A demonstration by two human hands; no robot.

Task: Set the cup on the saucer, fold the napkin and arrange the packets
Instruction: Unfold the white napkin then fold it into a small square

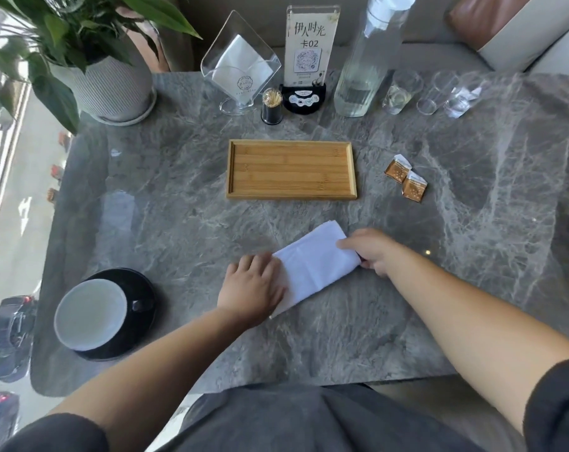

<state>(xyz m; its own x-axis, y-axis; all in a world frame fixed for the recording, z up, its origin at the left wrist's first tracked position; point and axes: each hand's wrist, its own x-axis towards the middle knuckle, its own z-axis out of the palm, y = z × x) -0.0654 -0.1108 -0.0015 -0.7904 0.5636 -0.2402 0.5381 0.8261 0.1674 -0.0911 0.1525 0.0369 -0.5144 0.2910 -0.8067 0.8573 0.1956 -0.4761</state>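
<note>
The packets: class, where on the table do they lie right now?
In the head view the two brown packets lie side by side on the marble table, right of the empty wooden tray and beyond the right hand, untouched.

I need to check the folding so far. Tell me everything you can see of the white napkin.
The napkin is plain white, soft-looking cloth or thick paper, folded into a long narrow strip with layered edges at its far end. It lies flat and diagonal on the grey marble table, nearer than the wooden tray. The left hand presses its near end; the right hand holds its far right edge.
</note>
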